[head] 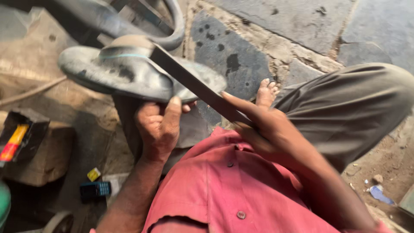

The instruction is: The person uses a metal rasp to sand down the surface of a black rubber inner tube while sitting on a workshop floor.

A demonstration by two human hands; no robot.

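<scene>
Closest to the camera, a person in a red buttoned shirt (224, 190) is sitting and looking down at both bare hands. The right hand (258, 125) is closing around the near end of a long flat dark metal file (194, 84), index finger lying straight along it; the left hand (159, 125) is wrapping its fingers under the near edge of a worn grey sandal (125, 71), thumb pointing up against the sole's rim. The file's long axis is running diagonally from the right grip, low and to the right, up and left across the sandal, so the sandal is lying up and left of the right hand and directly above the left hand, which is the nearer of the two. The file's far tip is blurring into the sandal's strap and cannot be made out, and whether the blade is touching the sole is unclear. Its handle is hidden inside the fist. Beyond, a bare foot (266, 91) is resting on a cracked stone floor (280, 26). At far left a small mobile phone (95, 189) is lying near a wooden block (43, 159).
</scene>
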